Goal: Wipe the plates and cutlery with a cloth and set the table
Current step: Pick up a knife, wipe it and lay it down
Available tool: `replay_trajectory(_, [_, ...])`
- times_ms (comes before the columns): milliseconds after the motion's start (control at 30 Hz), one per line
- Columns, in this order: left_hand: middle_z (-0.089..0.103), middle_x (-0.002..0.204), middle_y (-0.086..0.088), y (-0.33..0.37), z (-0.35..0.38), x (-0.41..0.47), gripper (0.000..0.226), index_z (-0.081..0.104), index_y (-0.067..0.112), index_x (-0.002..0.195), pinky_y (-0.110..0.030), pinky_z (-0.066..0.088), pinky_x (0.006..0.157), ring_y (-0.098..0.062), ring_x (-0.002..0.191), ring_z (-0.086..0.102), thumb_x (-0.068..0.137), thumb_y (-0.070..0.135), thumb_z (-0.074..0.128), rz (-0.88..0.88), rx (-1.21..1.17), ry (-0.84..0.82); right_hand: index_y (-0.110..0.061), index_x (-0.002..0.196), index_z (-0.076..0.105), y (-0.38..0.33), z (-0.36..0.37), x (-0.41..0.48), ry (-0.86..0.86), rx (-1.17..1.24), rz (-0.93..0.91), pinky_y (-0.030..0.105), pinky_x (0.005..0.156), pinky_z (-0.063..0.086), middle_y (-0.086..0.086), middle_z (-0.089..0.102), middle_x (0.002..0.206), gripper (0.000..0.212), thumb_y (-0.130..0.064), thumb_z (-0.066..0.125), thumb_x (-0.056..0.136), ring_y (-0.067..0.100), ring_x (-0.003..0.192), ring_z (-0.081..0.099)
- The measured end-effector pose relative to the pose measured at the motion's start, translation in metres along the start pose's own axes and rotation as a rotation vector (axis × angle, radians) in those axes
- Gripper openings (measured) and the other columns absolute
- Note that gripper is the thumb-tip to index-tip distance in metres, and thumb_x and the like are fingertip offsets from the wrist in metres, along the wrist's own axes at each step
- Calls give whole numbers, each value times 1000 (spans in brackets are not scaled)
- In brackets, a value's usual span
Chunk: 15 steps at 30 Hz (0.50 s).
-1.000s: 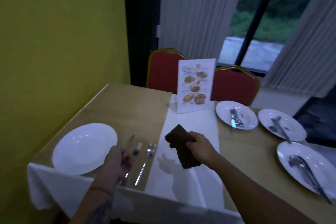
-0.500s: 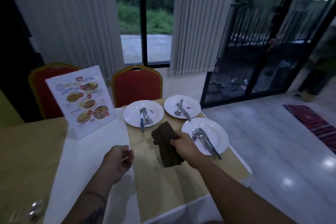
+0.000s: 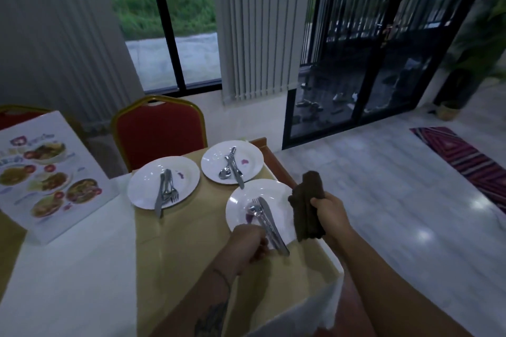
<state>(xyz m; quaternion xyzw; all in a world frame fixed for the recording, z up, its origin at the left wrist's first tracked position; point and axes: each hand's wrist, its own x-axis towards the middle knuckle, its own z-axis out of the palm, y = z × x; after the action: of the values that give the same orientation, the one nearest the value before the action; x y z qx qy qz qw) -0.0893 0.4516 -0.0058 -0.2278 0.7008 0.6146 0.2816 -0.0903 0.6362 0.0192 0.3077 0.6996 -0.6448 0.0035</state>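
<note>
Three white plates sit at the table's right end, each with a knife, fork and spoon lying on it: a near plate (image 3: 279,200), a far right plate (image 3: 246,156) and a left plate (image 3: 147,186). My left hand (image 3: 247,241) is at the near plate's front rim, fingers curled round the handles of its cutlery (image 3: 264,217). My right hand (image 3: 330,215) grips a folded dark brown cloth (image 3: 308,208), held upright just right of the near plate, over the table edge. Purple smudges show on all three plates.
A standing menu card (image 3: 49,172) is on the white runner (image 3: 68,268) at left. Two red chairs (image 3: 161,134) stand behind the table. The table's right edge (image 3: 323,249) drops to a tiled floor with a striped rug (image 3: 465,161).
My view has swung right, from the set place at the left end to the three plates. My left hand has reached onto the near plate's cutlery. The cloth has moved right past that plate.
</note>
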Motion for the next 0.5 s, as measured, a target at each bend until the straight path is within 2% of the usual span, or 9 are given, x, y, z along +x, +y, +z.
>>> replay_trajectory(100, [65,63,-9,7,25,12,16,68,2,88,-28,45,56,-25,58,57,86,11,55,36,138,-38,-1,121,64,6,-11,12,42,25,61,55,99,51,22,69,110,29,-2,47,98,40,100,66])
replay_trajectory(167, [61,61,-5,8,37,19,12,63,4,88,-25,45,51,-18,53,55,90,11,53,64,224,-39,4,122,62,12,-14,18,36,52,110,58,103,47,29,67,114,28,-1,46,99,45,106,64])
replay_trajectory(233, [57,67,-2,7,46,29,13,62,5,90,-20,48,55,-13,59,56,94,12,51,116,379,-25,7,125,59,18,-18,27,34,69,135,59,106,45,31,65,119,30,-2,48,99,46,111,62])
replay_trajectory(300, [53,72,1,4,51,36,15,58,9,82,-9,43,55,-8,65,54,96,13,53,183,513,31,-2,128,60,21,-21,30,25,73,123,59,103,47,22,68,118,33,-6,53,97,42,110,64])
replay_trajectory(367, [54,73,4,2,55,40,13,54,15,80,-10,38,52,-6,65,52,93,16,59,201,580,100,-13,128,62,22,-22,31,-13,49,81,59,99,51,12,71,114,35,-11,56,93,38,110,67])
replay_trajectory(433, [57,78,4,3,59,44,8,57,14,90,-16,44,64,-7,70,55,91,20,61,228,675,176,-12,128,61,20,-26,33,-42,48,85,59,99,51,13,71,116,37,-8,56,92,38,111,66])
replay_trajectory(500, [61,89,2,4,62,50,15,60,12,99,-24,51,80,-12,83,59,91,24,61,260,762,228,-6,118,64,15,-29,33,-52,57,101,58,101,49,20,69,117,26,-2,55,95,41,109,66])
